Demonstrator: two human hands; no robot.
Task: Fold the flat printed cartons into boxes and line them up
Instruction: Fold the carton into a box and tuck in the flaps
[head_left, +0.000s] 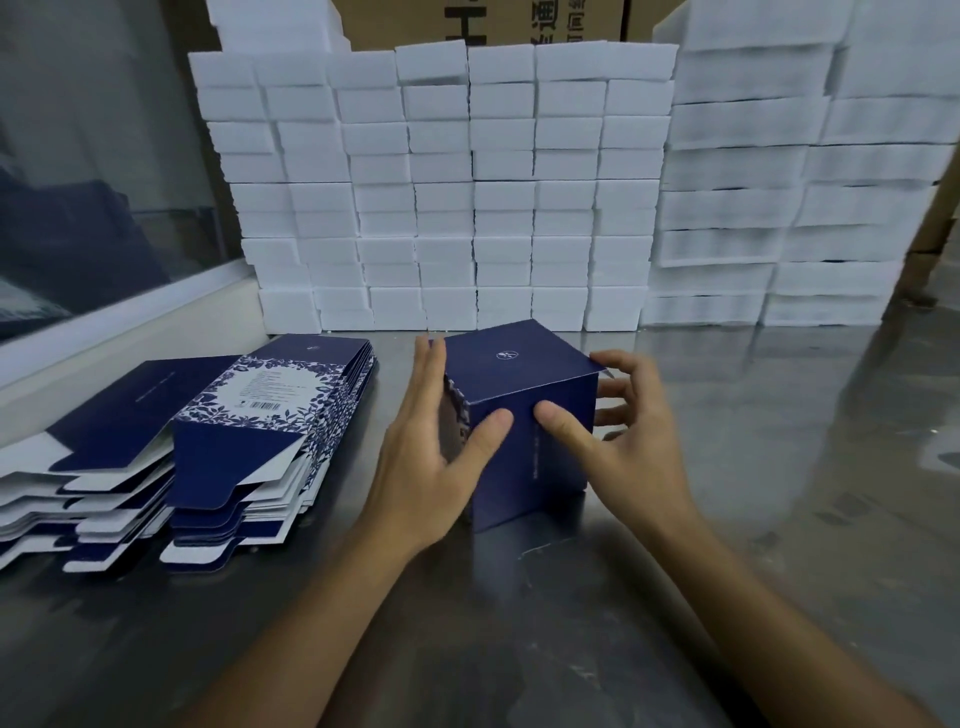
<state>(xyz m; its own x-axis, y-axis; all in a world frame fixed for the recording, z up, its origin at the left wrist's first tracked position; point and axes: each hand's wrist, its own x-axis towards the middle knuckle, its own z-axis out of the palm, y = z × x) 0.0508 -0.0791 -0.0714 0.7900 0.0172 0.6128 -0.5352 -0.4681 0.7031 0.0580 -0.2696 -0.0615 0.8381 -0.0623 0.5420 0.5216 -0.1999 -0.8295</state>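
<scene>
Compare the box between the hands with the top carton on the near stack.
The box stands upright and folded, gripped by the left hand and right hand; the top carton lies flat, untouched. The box shows plain navy faces; the carton shows a floral border and barcode. Both are navy printed card.

A dark navy blue printed cardboard box (524, 415), already folded into shape, stands upright on the metal table with its top flap closed; a small white logo is on the top. To its left lie two stacks of flat navy blue cartons. The nearer stack (260, 447) shows a white panel with a blue floral border and a barcode. The farther stack (104, 457) shows a plain navy face, its white-edged flaps fanned out.
</scene>
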